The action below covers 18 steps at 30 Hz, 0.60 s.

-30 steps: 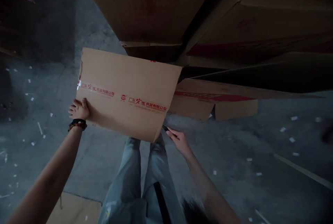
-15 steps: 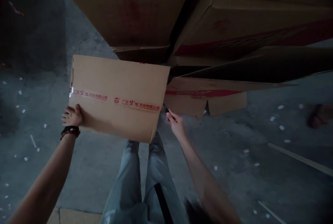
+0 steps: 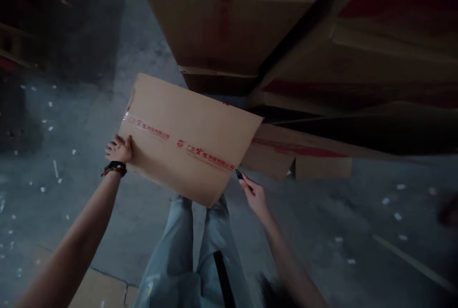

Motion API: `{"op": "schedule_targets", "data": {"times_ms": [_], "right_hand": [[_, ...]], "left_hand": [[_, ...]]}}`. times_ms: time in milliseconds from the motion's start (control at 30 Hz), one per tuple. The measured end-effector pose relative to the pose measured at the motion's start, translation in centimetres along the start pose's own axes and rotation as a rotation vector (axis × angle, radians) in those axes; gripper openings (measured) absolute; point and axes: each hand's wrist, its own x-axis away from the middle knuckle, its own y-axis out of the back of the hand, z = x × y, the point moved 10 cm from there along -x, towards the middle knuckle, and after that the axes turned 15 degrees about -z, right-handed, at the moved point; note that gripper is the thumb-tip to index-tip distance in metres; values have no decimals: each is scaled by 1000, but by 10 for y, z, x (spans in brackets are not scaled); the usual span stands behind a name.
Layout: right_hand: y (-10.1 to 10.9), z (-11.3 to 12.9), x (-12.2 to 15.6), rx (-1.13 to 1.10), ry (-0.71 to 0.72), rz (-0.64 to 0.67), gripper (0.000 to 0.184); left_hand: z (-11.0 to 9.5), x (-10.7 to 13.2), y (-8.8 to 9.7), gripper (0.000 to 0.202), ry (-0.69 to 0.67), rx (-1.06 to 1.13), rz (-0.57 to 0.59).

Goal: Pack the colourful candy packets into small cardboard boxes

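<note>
A brown cardboard box (image 3: 186, 131) with a strip of red-printed tape across its face is held up in front of me, tilted down to the right. My left hand (image 3: 119, 150), a beaded bracelet on its wrist, grips the box's left edge. My right hand (image 3: 255, 196) is closed round a small dark tool (image 3: 239, 175) whose tip touches the box's right edge at the end of the tape.
Large stacked cartons (image 3: 250, 21) rise just behind the box, with a flattened carton (image 3: 296, 148) below them. The grey concrete floor (image 3: 358, 231) is strewn with white scraps. More cardboard (image 3: 96, 289) lies at my feet; my legs in light trousers (image 3: 200, 250) are below.
The box has tilted, its right side dropping lower. My right hand with the tool stays by the box's right edge. My left hand keeps its grip.
</note>
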Motion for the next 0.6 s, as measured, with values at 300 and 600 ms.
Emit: {"op": "schedule_targets", "data": {"times_ms": [300, 600], "right_hand": [[-16, -7, 0, 59, -120, 22, 72], [-32, -39, 61, -42, -361, -87, 80]], "left_hand": [[9, -17, 4, 76, -17, 19, -40], [7, -21, -4, 79, -120, 21, -35]]}}
